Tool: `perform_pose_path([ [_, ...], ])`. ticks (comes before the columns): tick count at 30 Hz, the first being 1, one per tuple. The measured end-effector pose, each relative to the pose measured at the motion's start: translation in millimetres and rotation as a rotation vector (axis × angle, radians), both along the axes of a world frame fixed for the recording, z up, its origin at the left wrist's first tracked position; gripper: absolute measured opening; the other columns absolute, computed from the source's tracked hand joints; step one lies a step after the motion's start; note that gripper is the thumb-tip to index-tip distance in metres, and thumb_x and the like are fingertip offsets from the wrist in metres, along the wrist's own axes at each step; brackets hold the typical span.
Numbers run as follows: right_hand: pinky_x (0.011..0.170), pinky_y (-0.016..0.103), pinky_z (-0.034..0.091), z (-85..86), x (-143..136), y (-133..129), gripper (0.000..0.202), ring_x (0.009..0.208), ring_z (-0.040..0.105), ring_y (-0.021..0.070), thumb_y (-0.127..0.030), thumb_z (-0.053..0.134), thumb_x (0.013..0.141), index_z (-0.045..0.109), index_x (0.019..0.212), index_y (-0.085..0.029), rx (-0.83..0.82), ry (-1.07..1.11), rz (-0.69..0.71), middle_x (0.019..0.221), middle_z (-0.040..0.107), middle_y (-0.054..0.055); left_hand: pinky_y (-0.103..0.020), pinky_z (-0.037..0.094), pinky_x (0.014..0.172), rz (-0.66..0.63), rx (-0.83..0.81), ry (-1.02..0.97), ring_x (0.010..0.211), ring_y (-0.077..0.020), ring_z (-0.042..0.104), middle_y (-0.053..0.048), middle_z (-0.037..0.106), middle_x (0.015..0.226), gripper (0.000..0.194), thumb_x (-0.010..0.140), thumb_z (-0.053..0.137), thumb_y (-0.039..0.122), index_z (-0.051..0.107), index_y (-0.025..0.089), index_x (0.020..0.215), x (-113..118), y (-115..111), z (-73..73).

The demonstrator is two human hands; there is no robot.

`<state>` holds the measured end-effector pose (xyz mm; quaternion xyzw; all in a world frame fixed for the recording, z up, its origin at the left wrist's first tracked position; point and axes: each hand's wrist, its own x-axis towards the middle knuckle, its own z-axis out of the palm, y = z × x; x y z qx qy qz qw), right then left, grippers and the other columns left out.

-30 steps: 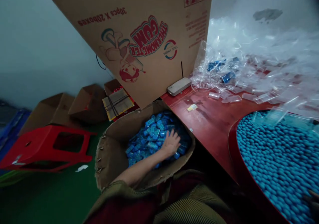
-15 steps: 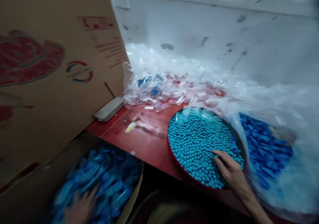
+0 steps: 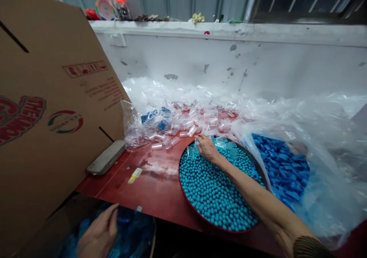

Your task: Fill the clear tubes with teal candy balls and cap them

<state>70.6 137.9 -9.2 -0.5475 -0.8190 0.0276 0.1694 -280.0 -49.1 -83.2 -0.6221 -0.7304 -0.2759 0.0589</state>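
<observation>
My right hand (image 3: 207, 148) reaches over the far left rim of a round tray (image 3: 183, 191) full of turquoise beads (image 3: 218, 193). Its fingers are closed around a small clear plastic tube (image 3: 197, 146), partly hidden by them. More clear tubes (image 3: 190, 129) lie loose just beyond the tray. My left hand (image 3: 99, 233) is over an open carton (image 3: 154, 237) of blue plastic pieces (image 3: 130, 231) at lower left. Its thumb and fingers are pressed together, and anything between them is hidden.
A large cardboard box (image 3: 57, 70) stands on the left beside a grey block (image 3: 106, 158). Clear plastic sheeting (image 3: 329, 147) spreads along the white wall, with a bag of dark blue parts (image 3: 283, 170) to the right. The red table (image 3: 155, 181) runs between.
My right hand has moved from the beads at the tray's near side to the tubes at its far edge. My left hand has risen from among the blue pieces. The view has tilted up.
</observation>
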Motion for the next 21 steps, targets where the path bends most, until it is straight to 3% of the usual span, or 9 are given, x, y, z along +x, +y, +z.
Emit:
perform_pose_path([
  [1, 0.093, 0.042, 0.03, 0.2, -0.2, 5.3, 0.05, 0.117, 0.034, 0.0265, -0.019, 0.047, 0.078, 0.035, 0.126, -0.016, -0.017, -0.029, -0.009, 0.129, 0.037, 0.014, -0.037, 0.046, 0.074, -0.02, 0.06, 0.005, 0.079, -0.0228, 0.06, -0.006, 0.065, 0.09, 0.028, 0.078, 0.037, 0.031, 0.058, 0.024, 0.094, 18.2, 12.5, 10.9],
  [4, 0.093, 0.051, 0.023, 2.7, 3.4, 18.0, 0.066, 0.121, 0.025, 0.0323, -0.024, 0.059, 0.07, 0.029, 0.129, -0.021, -0.103, -0.117, 0.048, 0.134, 0.029, 0.013, -0.034, 0.044, 0.081, -0.247, 0.154, -0.007, 0.085, -0.0202, 0.059, -0.006, 0.065, 0.091, 0.026, 0.081, 0.035, 0.028, 0.059, 0.021, 0.091, 79.9, 50.9, 41.3],
  [7, 0.088, 0.048, 0.031, 9.0, 8.5, 29.2, 0.069, 0.111, 0.039, 0.0324, -0.027, 0.07, 0.058, 0.043, 0.12, -0.022, -0.174, -0.131, 0.114, 0.12, 0.046, 0.013, -0.033, 0.045, 0.075, -0.409, 0.123, 0.015, 0.08, -0.0194, 0.058, -0.006, 0.065, 0.085, 0.027, 0.083, 0.034, 0.027, 0.058, 0.02, 0.092, 134.2, 86.3, 55.3],
  [10, 0.083, 0.042, 0.036, 17.4, 15.5, 35.1, 0.051, 0.098, 0.048, 0.029, -0.025, 0.073, 0.053, 0.057, 0.102, -0.02, -0.18, -0.095, 0.14, 0.099, 0.057, 0.01, -0.035, 0.043, 0.079, -0.436, 0.079, 0.052, 0.088, -0.0213, 0.056, -0.009, 0.063, 0.095, 0.03, 0.082, 0.036, 0.029, 0.053, 0.018, 0.104, 171.9, 113.7, 54.9],
  [13, 0.081, 0.035, 0.037, 26.0, 26.9, 29.4, 0.037, 0.093, 0.051, 0.0236, -0.021, 0.069, 0.06, 0.059, 0.095, -0.02, -0.159, -0.015, 0.14, 0.091, 0.057, 0.006, -0.038, 0.04, 0.085, -0.402, 0.03, 0.081, 0.102, -0.0248, 0.05, -0.013, 0.056, 0.109, 0.043, 0.079, 0.043, 0.031, 0.043, 0.013, 0.118, 199.8, 132.6, 53.4],
  [18, 0.074, 0.026, 0.04, 29.5, 40.6, -12.6, 0.025, 0.078, 0.051, 0.0136, -0.02, 0.054, 0.074, 0.054, 0.1, -0.019, -0.104, 0.215, 0.068, 0.084, 0.053, 0.002, -0.047, 0.029, 0.093, -0.458, 0.003, 0.17, 0.122, -0.031, 0.029, -0.017, 0.037, 0.13, 0.065, 0.073, 0.052, 0.032, 0.027, 0.011, 0.129, 240.5, 144.0, 56.3],
  [21, 0.059, 0.02, 0.041, 18.6, 45.4, -48.6, 0.019, 0.061, 0.048, 0.0098, -0.02, 0.05, 0.076, 0.051, 0.095, -0.018, -0.187, 0.514, 0.034, 0.066, 0.047, -0.004, -0.041, 0.036, 0.087, -0.55, -0.035, 0.187, 0.108, -0.0267, 0.046, -0.016, 0.051, 0.117, 0.056, 0.077, 0.045, 0.025, 0.028, 0.014, 0.129, 251.1, 138.6, 51.3],
])
